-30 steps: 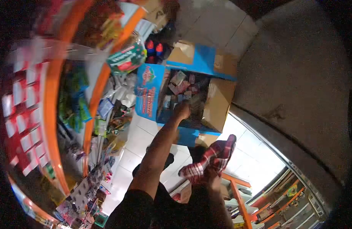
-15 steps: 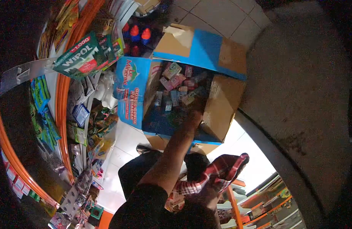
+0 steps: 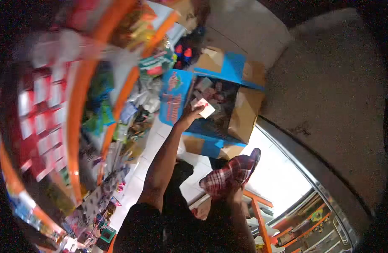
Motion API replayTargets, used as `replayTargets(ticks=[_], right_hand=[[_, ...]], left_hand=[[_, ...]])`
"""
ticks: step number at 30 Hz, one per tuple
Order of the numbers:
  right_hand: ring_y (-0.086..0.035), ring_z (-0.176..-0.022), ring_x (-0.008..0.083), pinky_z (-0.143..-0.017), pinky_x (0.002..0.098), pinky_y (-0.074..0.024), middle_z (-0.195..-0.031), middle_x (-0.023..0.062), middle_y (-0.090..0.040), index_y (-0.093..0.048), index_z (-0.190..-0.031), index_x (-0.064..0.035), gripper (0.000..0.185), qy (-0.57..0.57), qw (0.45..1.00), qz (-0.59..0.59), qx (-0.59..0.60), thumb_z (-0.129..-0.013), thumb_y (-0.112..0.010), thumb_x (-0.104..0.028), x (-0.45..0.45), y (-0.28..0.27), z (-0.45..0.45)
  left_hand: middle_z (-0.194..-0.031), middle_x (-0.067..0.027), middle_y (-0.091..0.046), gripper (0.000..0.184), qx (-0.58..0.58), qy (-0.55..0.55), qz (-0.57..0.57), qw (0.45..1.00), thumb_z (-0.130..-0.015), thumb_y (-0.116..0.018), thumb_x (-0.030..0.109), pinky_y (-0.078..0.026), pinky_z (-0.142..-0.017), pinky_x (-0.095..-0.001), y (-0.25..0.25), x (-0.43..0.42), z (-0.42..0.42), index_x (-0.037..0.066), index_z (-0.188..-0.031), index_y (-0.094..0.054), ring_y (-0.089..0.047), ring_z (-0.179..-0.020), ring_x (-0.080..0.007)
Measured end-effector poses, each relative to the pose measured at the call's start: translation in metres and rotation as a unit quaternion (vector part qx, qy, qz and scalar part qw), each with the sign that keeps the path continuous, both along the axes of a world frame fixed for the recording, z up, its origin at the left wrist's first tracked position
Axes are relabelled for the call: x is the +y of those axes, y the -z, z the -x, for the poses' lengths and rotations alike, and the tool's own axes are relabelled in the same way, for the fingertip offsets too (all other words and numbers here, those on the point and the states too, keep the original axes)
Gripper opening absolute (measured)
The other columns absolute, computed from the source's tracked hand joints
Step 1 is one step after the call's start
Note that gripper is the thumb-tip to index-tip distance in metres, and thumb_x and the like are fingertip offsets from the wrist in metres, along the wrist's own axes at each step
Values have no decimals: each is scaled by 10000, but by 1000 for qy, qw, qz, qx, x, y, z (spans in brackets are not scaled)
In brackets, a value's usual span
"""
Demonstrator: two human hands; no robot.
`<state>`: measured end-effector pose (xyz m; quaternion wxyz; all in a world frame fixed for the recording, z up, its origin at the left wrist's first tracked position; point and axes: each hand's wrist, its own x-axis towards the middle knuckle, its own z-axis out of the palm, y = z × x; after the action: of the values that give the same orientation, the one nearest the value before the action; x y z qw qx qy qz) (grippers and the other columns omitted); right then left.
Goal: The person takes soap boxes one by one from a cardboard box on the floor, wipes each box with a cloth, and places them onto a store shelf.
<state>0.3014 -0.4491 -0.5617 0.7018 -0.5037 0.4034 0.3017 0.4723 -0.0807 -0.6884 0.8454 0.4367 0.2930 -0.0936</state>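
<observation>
Grip (image 3: 191,115) on white box (image 3: 206,108), slantwise

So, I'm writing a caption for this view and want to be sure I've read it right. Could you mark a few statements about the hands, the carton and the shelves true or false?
1. The left hand holds a small white pack with a red mark. True.
2. The right hand is empty. False: it holds a red-and-white plaid cloth.
3. The blue-and-brown cardboard carton has its flaps closed. False: they are spread open, and small packs show inside.
4. Shelves with orange edges stand on the left side of the view. True.
5. The plaid cloth lies inside the carton. False: it is outside, nearer the person.
</observation>
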Motion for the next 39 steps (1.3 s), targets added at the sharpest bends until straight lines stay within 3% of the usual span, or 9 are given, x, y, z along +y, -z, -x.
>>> replayTargets(ticks=[5, 13, 17, 19, 23, 27, 34, 37, 39], right_hand=[[-611, -801, 188, -685, 312, -514, -925, 84, -644, -622, -1026, -36, 241, -1, 999, -23, -27, -938, -547, -247, 13, -14, -4], [-592, -696, 152, -614, 299, -491, -855, 43, -592, -610, -939, -48, 219, -236, 944, -206, -100, -914, -618, -265, 195, -328, -104], [-592, -1015, 248, -919, 391, -446, -1065, 121, -616, -577, -1217, -4, 323, -490, 595, 51, -635, -960, -553, -197, 272, -392, -71], [-587, -1009, 302, -922, 402, -430, -1075, 169, -611, -554, -1224, 24, 310, -465, 684, -76, -558, -955, -520, -125, 283, -424, -40], [-591, -990, 341, -885, 399, -449, -1067, 189, -599, -555, -1201, 34, 297, -441, 411, 53, -796, -938, -511, -95, 274, -407, 10], [-578, -1047, 344, -916, 425, -438, -1131, 202, -581, -523, -1291, 12, 417, -540, 520, -140, -647, -897, -555, -121, 264, -409, 39], [-585, -1022, 205, -893, 360, -468, -1108, 126, -606, -536, -1306, -24, 383, -549, 684, -87, -472, -927, -540, -84, 301, -493, 36], [-563, -1048, 297, -903, 447, -423, -1163, 173, -590, -558, -1204, 1, 379, -563, 599, -223, -524, -914, -571, -242, 332, -546, 59], [-524, -1110, 402, -964, 509, -374, -1200, 234, -561, -552, -1215, -8, 393, -487, 354, -151, -784, -889, -573, -227, 344, -529, 64]], left_hand=[[-1124, -31, -596, 370, -64, -33, -77, 994, -926, -628, 211, -514, -856, -333, -203, 40, 57, 66, -1239, -493, -622, -1024, -180], [-1220, -76, -568, 499, -121, -142, -169, 968, -910, -611, 196, -506, -858, -336, -453, 14, 155, 55, -1347, -413, -601, -1026, -154], [-1173, -56, -564, 469, -123, -251, -53, 959, -975, -532, 284, -487, -794, -307, -514, -5, 189, 85, -1375, -392, -576, -970, -128], [-1089, -26, -573, 377, -61, -325, -34, 943, -1005, -481, 310, -468, -720, -271, -578, -11, 209, 99, -1317, -457, -557, -895, -111], [-1002, -15, -583, 310, -93, -384, -328, 858, -1006, -491, 314, -455, -680, -261, -590, 4, 252, 74, -1198, -530, -533, -842, -95], [-895, -12, -602, 237, -14, -462, -436, 772, -997, -533, 252, -460, -657, -258, -612, 30, 291, 61, -1133, -561, -544, -801, -97], [-1277, -18, -518, 541, -218, -422, -90, 876, -1024, -413, 384, -454, -927, -324, -653, 36, 356, 175, -1498, -259, -537, -1088, -152], [-1342, -61, -494, 460, -207, -427, -70, 877, -1024, -414, 370, -439, -966, -337, -683, 8, 348, 136, -1420, -381, -511, -1162, -176], [-1370, -74, -484, 488, -187, -438, -116, 871, -1018, -426, 377, -427, -990, -352, -646, 15, 350, 120, -1429, -383, -518, -1170, -200]])
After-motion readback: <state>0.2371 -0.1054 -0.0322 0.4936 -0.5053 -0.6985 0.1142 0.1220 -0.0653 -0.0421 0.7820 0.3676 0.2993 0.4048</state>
